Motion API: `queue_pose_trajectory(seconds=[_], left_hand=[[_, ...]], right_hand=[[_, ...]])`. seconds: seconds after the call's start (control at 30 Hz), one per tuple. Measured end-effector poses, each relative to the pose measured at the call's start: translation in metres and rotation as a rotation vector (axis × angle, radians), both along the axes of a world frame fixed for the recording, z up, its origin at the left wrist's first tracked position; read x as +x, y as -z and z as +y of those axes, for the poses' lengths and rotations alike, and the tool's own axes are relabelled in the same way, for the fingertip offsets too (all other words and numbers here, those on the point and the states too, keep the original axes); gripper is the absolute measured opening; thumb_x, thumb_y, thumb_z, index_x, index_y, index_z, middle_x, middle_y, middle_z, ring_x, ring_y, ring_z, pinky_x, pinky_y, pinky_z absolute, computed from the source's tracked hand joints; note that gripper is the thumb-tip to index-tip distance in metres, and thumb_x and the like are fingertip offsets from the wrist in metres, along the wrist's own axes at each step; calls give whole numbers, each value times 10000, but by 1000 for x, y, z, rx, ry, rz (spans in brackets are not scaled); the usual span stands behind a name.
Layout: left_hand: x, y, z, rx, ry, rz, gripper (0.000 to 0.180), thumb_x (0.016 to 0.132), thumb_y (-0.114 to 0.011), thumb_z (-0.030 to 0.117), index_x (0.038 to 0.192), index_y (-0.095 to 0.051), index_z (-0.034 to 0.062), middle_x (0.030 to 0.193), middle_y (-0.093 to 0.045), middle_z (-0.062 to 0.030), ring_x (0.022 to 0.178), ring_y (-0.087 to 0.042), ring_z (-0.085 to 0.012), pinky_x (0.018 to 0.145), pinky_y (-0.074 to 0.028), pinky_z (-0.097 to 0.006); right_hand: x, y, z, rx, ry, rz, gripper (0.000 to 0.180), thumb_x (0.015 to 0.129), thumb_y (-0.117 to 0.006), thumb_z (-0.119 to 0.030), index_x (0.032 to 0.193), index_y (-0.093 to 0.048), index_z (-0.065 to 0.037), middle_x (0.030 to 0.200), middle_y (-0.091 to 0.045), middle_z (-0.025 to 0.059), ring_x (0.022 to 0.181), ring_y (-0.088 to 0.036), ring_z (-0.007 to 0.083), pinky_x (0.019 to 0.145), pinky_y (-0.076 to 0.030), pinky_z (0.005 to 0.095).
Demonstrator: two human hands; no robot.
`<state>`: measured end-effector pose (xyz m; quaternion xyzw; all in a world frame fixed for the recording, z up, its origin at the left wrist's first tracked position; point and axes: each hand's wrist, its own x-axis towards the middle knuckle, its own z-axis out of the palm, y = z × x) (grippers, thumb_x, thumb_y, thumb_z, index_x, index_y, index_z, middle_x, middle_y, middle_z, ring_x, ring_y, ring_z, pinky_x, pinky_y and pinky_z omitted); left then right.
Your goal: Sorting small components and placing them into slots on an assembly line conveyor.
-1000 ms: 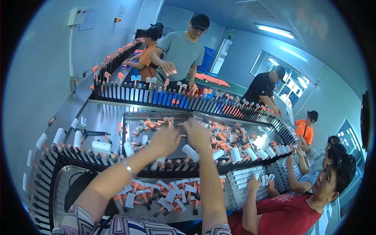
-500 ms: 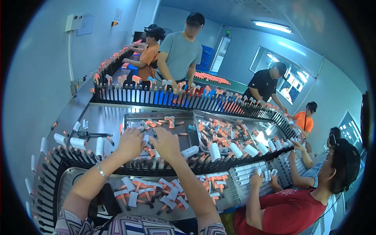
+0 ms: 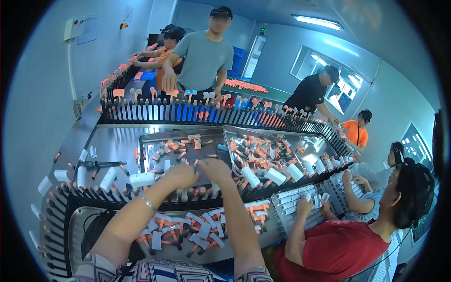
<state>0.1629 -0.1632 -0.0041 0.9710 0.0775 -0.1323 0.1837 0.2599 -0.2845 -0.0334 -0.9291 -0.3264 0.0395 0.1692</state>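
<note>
Above the near edge of the tray [image 3: 213, 140], left hand [image 3: 182, 176] and right hand [image 3: 214, 170] almost meet, fingers curled, any hold unclear. Orange pieces [image 3: 194, 139] lie beyond.

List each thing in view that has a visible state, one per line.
left hand, curled; grip hidden
right hand, bent, close beside the left; grip unclear
left metal tray, loosely scattered contents
right metal tray, heaped more fully
near metal tray, partly covered
ceiling light, lit
green sign, lit
</note>
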Motion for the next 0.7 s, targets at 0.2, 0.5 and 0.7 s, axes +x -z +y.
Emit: queue_pose_trajectory(seconds=[0.2,0.5,0.7], left_hand=[[-39,-5,27,118,-95,-318,496,898,-428,490,891,-684,66,853,-670,-175,834,-649,-337,720,-509,-450],[-87,-7,51,331,2,-871,346,781,-655,260,1029,-620,22,1043,-589,-161,1015,-554,-327,902,-428,-444],[-45,-86,6,226,111,-1166,260,842,-578,154,1046,-614,-3,1084,-589,-169,1059,-534,-330,948,-397,-441]], right_hand=[[-24,-7,32,114,-112,-59,319,870,-536,-376,1017,-640,-113,983,-664,110,905,-640,299,765,-487,436],[-85,-41,29,441,-359,-403,345,810,-627,-286,1093,-582,-94,1094,-598,67,1009,-573,251,811,-411,460],[-47,-150,-16,630,-172,-759,274,837,-628,-243,1030,-611,-48,985,-650,113,882,-611,301,710,-436,411]])
